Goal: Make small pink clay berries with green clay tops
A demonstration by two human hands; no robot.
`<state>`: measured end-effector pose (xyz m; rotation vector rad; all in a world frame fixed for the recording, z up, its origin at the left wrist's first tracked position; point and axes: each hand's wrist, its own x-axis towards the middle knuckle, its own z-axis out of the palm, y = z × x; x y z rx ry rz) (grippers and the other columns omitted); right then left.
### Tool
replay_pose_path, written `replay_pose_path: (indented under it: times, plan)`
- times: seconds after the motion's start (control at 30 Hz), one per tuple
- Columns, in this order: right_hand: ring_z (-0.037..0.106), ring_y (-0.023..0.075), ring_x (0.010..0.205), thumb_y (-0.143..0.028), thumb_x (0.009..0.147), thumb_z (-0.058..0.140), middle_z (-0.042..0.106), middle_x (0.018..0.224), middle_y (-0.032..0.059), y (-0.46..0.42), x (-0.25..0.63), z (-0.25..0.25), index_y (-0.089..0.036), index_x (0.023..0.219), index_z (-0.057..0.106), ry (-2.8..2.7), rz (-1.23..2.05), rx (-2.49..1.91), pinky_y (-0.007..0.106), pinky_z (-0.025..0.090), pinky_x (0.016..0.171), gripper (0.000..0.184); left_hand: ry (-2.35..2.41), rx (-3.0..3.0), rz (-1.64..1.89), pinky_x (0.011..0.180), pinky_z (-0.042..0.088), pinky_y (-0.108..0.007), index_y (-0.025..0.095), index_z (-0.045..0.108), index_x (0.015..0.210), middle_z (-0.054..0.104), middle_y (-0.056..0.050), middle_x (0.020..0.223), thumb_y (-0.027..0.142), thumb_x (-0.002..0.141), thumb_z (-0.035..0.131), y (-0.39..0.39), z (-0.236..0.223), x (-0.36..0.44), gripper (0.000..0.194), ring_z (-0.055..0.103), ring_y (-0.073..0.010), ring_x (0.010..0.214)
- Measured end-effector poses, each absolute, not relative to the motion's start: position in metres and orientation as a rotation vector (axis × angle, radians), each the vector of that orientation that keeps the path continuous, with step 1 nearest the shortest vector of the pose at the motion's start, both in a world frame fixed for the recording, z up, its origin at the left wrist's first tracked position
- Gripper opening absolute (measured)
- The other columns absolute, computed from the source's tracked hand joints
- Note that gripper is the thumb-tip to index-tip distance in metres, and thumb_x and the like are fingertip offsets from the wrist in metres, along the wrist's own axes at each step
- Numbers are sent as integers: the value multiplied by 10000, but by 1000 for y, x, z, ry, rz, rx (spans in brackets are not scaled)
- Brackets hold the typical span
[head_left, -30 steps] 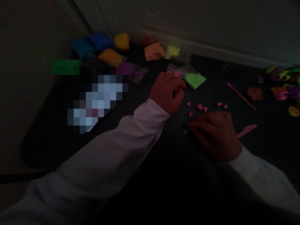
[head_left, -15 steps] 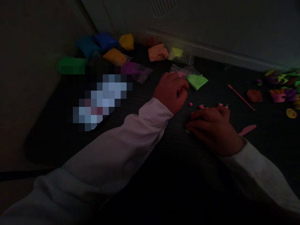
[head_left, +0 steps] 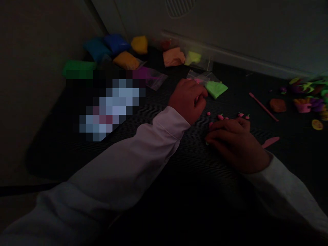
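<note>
My left hand rests on the dark table with its fingers curled in. A speck of pink clay shows between thumb and forefinger. To the right, my right hand is bent low with its fingertips pinched over a small piece of green clay, mostly hidden under them. A pink clay ball lies between the hands, and a pink oval bit sits beside the right fingers. Beyond that hand are small pink clay pieces with green tops, one partly covered.
A light green clay packet lies beyond my left hand. Bagged clay, including an orange packet, lines the back left. On the right are a pink stick tool, a pink clay knife, a brown lump and finished clay figures.
The view shifts slightly, moving everything a little rightward on the left side. My right fingertips have come over the green piece, covering most of it. My left hand keeps its curled pose.
</note>
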<state>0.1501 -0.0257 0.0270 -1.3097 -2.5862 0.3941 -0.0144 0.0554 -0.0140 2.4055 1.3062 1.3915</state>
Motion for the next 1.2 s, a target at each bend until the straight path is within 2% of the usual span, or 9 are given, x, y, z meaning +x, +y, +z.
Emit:
replay_pose_path:
  times: [0.13, 0.27, 0.4, 0.5, 0.6, 0.8, 0.93, 1.1, 1.2]
  plan:
    - [521, 175, 911, -233, 733, 543, 590, 900, 24, -25, 153, 33, -225, 811, 605, -2330, 566, -1364, 360, 344, 819, 100, 1250, 2378, 1427, 713, 432, -304, 154, 600, 698, 608, -23, 703, 112, 660, 496, 52, -11, -14, 119, 539, -145, 730]
    - [560, 145, 759, -267, 728, 554, 609, 811, 11, -24, 157, 32, -223, 824, 596, -1779, 743, -1534, 301, 424, 684, 114, 1029, 2272, 1438, 737, 438, -295, 166, 592, 769, 626, -31, 764, 161, 717, 489, 39, -1, -10, 116, 544, -129, 764]
    - [549, 108, 611, -296, 716, 565, 591, 676, -13, -22, 157, 27, -208, 761, 583, -1332, 1036, -1466, 256, 435, 559, 100, 897, 2221, 1380, 699, 441, -303, 132, 569, 773, 615, -50, 741, 280, 687, 559, 20, 8, -1, 171, 542, -133, 722]
    - [567, 108, 628, -292, 701, 578, 603, 689, -8, -21, 154, 26, -192, 758, 573, -1195, 1145, -1420, 256, 449, 576, 115, 926, 2221, 1283, 660, 437, -308, 131, 555, 731, 595, -44, 689, 382, 643, 591, 11, 8, 5, 268, 524, -135, 681]
    - [574, 104, 670, -287, 692, 586, 609, 716, -3, -22, 150, 26, -187, 749, 578, -1170, 1167, -1405, 256, 459, 628, 115, 961, 2222, 1232, 659, 430, -315, 136, 552, 707, 589, -41, 672, 368, 649, 585, 9, 7, 8, 241, 518, -136, 675]
    - [534, 77, 553, -287, 693, 580, 576, 638, -22, -24, 149, 27, -180, 742, 573, -1204, 1132, -1417, 235, 452, 544, 118, 914, 2206, 1248, 665, 439, -311, 146, 565, 735, 600, -45, 709, 238, 685, 550, 12, 5, 7, 105, 533, -133, 700]
    - [544, 79, 563, -288, 705, 570, 585, 650, -15, -23, 151, 26, -172, 764, 567, -1202, 1200, -1384, 230, 453, 533, 130, 922, 2164, 1247, 668, 449, -305, 148, 576, 728, 604, -44, 712, 201, 688, 545, 12, 4, 6, 73, 545, -131, 707]
    - [577, 109, 730, -245, 712, 565, 595, 840, 11, -26, 155, 28, -216, 988, 537, -1438, 1070, -1358, 271, 478, 662, 279, 951, 2104, 1215, 657, 455, -274, 142, 583, 725, 604, -37, 707, 195, 695, 541, 14, 4, 5, 74, 553, -115, 693]
    - [573, 126, 788, -233, 707, 568, 601, 883, 20, -27, 156, 30, -225, 1002, 549, -1658, 879, -1394, 293, 468, 722, 296, 951, 2096, 1188, 641, 458, -266, 134, 589, 712, 602, -40, 692, 191, 693, 539, 15, 6, 4, 78, 556, -113, 676]
